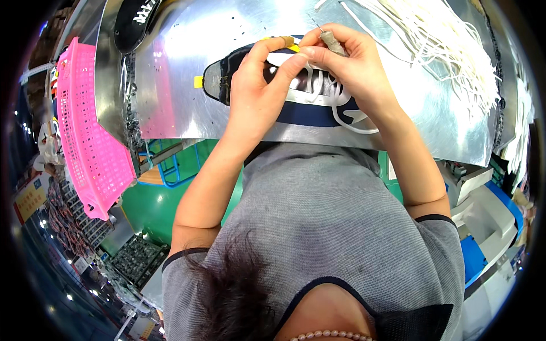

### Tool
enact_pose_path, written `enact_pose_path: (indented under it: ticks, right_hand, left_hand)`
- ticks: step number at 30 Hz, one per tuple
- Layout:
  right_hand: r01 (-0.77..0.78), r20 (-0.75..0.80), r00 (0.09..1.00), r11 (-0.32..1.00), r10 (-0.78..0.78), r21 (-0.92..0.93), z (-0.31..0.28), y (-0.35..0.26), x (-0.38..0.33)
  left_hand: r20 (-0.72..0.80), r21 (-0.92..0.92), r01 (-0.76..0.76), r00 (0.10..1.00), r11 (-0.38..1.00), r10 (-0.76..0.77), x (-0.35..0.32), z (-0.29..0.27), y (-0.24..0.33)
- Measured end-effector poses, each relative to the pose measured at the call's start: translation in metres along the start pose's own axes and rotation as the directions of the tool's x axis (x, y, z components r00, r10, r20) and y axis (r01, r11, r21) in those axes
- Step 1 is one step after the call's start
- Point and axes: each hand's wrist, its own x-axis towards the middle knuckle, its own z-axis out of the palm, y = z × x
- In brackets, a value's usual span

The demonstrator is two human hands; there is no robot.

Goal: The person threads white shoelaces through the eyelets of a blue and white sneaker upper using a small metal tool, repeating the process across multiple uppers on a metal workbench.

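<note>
Basket: pink perforated plastic basket [85,136], far left.
Shoe: dark navy sneaker with white laces [296,94] lying on the shiny metal table [182,74].
Left hand [259,85]: fingers pinched on a lace.
Right hand [347,59]: closed around a small hooked tool [331,41].
Laces: loose white shoelace pile [443,40], right.

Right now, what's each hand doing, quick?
Left hand: closed, pinching a white lace on the shoe.
Right hand: closed on a hooked tool.
</note>
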Motion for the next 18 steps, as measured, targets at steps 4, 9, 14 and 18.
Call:
enact_pose_path:
  ticks: [4,9,14,18]
  right_hand:
    - [-0.008,0.029,1.0,0.996,0.011,-0.094,0.001,-0.001,0.0]
    - [0.163,-0.079,0.974,0.905,-0.21,-0.392,0.006,-0.008,-0.021]
    - [0.195,0.02,0.974,0.779,-0.228,-0.596,-0.001,-0.015,-0.038]
    - [0.226,0.059,0.963,0.673,-0.262,-0.704,0.001,-0.016,-0.035]
  left_hand:
    - [-0.067,0.087,-0.206,0.975,0.975,0.212,0.0,0.005,-0.015]
    - [-0.059,0.189,-0.171,0.981,0.967,0.185,-0.006,0.003,-0.002]
    - [-0.053,0.125,-0.152,0.986,0.98,0.159,-0.006,0.003,-0.006]
    - [-0.03,0.165,-0.164,0.985,0.972,0.172,-0.008,0.002,-0.005]
